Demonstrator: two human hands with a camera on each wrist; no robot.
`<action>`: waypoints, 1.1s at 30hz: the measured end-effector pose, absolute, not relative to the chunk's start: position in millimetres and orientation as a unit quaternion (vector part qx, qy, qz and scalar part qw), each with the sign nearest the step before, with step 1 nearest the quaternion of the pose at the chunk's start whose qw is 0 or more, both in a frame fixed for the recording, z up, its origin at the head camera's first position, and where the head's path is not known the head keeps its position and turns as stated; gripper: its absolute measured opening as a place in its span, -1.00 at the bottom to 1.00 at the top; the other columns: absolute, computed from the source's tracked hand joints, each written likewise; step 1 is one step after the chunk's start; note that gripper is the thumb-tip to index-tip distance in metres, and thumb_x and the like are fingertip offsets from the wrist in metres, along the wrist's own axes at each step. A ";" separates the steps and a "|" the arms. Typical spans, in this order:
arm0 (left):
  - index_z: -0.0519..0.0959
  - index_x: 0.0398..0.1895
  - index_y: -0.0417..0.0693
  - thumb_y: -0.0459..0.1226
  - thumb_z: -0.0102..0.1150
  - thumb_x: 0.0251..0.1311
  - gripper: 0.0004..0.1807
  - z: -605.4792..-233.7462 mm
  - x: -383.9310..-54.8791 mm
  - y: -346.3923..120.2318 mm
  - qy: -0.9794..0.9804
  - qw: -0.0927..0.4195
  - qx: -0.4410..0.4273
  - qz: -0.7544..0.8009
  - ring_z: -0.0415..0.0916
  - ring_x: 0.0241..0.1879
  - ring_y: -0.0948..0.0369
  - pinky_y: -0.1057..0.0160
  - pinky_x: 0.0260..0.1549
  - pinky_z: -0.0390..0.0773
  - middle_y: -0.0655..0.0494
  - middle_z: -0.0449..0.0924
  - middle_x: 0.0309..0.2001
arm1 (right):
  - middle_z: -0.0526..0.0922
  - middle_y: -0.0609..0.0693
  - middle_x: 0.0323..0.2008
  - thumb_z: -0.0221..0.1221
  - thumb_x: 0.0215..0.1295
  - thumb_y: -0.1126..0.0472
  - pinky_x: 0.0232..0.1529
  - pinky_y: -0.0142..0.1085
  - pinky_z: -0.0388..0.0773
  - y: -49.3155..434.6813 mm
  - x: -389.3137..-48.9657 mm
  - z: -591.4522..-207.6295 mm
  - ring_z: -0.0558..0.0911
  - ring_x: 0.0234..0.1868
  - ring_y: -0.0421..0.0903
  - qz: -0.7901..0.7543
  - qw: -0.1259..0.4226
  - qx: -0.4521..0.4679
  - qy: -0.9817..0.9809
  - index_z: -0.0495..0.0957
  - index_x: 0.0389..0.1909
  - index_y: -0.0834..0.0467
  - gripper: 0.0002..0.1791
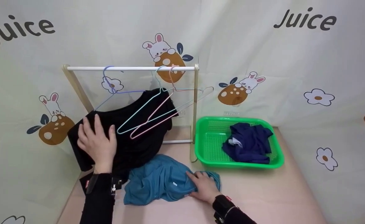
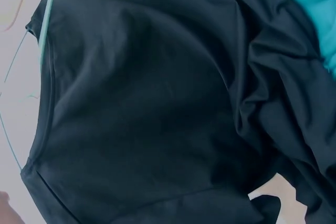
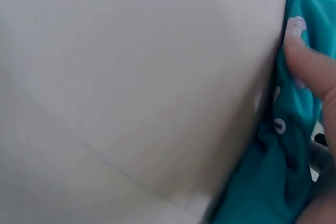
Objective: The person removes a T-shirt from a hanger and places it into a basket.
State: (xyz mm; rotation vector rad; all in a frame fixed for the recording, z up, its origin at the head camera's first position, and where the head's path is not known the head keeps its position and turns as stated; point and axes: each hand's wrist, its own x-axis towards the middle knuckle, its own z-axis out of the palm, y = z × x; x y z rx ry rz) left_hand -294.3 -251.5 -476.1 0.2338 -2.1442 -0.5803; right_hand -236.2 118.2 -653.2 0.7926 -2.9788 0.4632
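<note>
A black shirt hangs from a blue hanger on the rack, its lower part bunched toward the table. My left hand is at the shirt's left shoulder, with fingers spread. Smooth black cloth and a neckline edge fill most of the left wrist view. Below the shirt, a crumpled teal garment lies on the table. My right hand grips its right end. In the right wrist view the thumb presses on the teal cloth beside small pale printed marks; the other fingers are mostly hidden.
The clothes rack's white rail also carries a mint hanger and a pink hanger, both in front of the black shirt. A green basket at the right holds a dark blue garment. Printed cloth walls surround the table.
</note>
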 end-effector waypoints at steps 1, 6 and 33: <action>0.24 0.50 0.04 0.07 0.04 0.38 -0.31 -477.0 -294.0 -252.5 -0.863 0.437 0.096 -0.233 -0.12 0.46 -0.16 -0.30 0.26 -0.10 -0.18 0.02 0.52 | 0.49 0.02 -0.07 0.45 0.04 -0.07 -0.19 0.04 0.50 117.6 -235.7 -654.2 0.48 -0.02 0.05 0.143 0.018 0.251 -0.957 0.46 0.32 -0.05 -0.23; 0.22 0.51 0.05 0.07 0.03 0.39 -0.30 -481.1 -292.3 -256.9 -0.867 0.427 0.103 -0.235 -0.14 0.47 -0.16 -0.30 0.27 -0.11 -0.19 0.01 0.51 | 0.50 -0.01 -0.28 0.37 -0.05 0.32 -0.28 -0.02 0.52 119.2 -235.4 -652.7 0.54 -0.22 0.00 0.175 0.029 0.236 -0.955 0.63 -0.01 0.01 -0.52; 0.18 0.51 -0.10 0.03 0.03 0.41 -0.28 -465.1 -297.9 -279.8 -0.896 0.362 0.104 -0.234 -0.18 0.46 -0.23 -0.36 0.25 -0.14 -0.25 -0.06 0.52 | 0.52 0.00 -0.12 -0.10 0.45 0.51 -0.12 -0.41 0.51 118.5 -252.1 -492.1 0.56 -0.17 -0.22 0.874 0.024 0.051 -0.483 0.37 0.02 0.22 -0.76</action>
